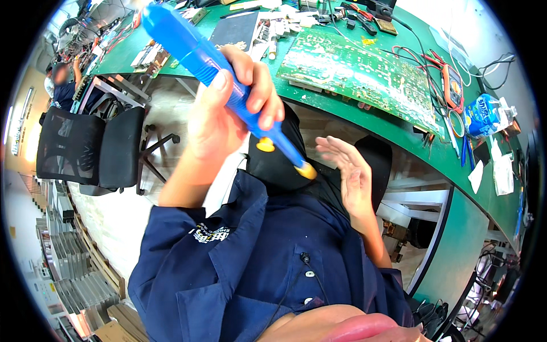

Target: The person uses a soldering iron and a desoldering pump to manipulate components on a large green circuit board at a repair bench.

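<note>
Blue plastic tube-shaped tool with yellow tip and yellow button, slanting from upper left down to lower right, sitting wrapped in left hand, fingers curling tight over barrel, thumb lying along it. Hovering just beside yellow tip: right hand, open, palm up, fingers spread, holding nothing. Below both, navy work jacket and black cap-like cloth. Possibly slipping: long barrel, gripped mid-length only, could be tipping out of that fist, or tip could be poking open palm so close by. Farther out, green table curving round, carrying large green circuit board, orange multimeter with red and black leads, blue packet, scattered hand tools. Beyond, black mesh chairs, pale floor, shelving, another person bending over far table.
</note>
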### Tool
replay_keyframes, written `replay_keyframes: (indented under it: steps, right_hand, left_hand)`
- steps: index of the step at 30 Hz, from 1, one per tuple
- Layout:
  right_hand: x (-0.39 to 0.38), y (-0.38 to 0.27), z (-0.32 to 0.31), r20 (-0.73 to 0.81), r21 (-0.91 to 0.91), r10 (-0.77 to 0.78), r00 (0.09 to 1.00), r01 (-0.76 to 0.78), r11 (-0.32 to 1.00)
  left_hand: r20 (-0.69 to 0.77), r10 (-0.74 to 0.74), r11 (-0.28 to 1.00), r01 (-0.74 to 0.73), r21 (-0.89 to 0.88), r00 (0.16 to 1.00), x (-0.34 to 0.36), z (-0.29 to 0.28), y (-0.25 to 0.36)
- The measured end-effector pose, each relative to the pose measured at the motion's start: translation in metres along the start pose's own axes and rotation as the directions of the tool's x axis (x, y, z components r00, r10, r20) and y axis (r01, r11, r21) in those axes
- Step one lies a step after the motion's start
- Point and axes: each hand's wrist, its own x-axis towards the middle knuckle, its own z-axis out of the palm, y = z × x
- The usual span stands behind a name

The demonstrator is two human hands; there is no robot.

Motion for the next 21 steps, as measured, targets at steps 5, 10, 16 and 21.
replay_keyframes:
  steps: [5,10,16,21]
  right_hand:
    - [-0.016,-0.018,0.001,-0.109,0.316,0.081,0.991,-0.043,0.948]
    - [-0.033,-0.034,-0.01,-0.074,0.133,-0.012,0.997,0.022,0.991]
    - [-0.024,-0.034,0.033,-0.128,-0.017,-0.45,0.884,0.451,0.892]
    - [-0.014,-0.038,0.019,-0.033,-0.098,-0.513,0.858,0.508,0.856]
  left_hand:
    - [-0.256,-0.056,0.953,-0.025,-0.302,0.965,-0.011,0.026,-0.042]
    - [-0.179,-0.153,0.719,-0.015,-0.695,0.972,-0.011,0.009,-0.025]
    - [-0.1,-0.284,0.671,0.123,-0.731,0.954,-0.024,0.058,-0.069]
    - [-0.113,-0.209,0.677,0.06,-0.734,0.971,-0.023,0.058,-0.068]
